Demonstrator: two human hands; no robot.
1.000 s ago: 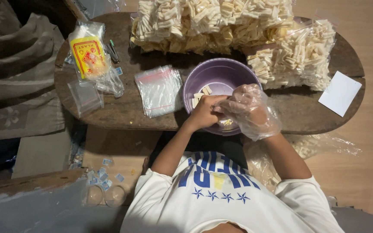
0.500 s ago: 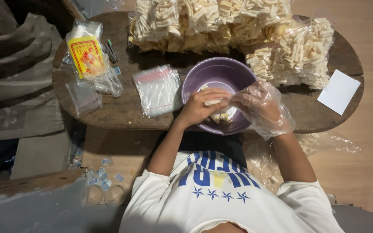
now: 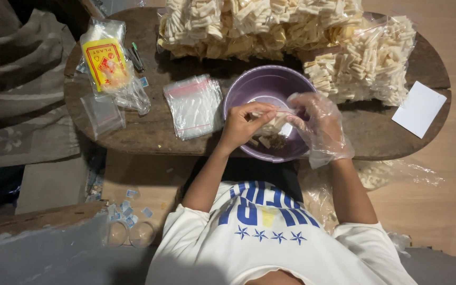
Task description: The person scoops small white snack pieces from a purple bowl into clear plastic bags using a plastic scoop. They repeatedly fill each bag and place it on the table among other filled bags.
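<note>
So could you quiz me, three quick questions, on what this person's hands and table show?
1. True or false: the right hand wears a clear plastic glove.
2. What colour is the bowl: A purple, B green, C white?
3. What lies just left of the bowl, near the left hand?

Key: 1 true. 2 A. 3 a stack of small clear bags.

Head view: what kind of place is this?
Likely a home snack-packing spot on the floor: a low wooden table, big bags of pale cracker sticks, a stack of small zip bags, and a purple bowl under both hands.
</note>
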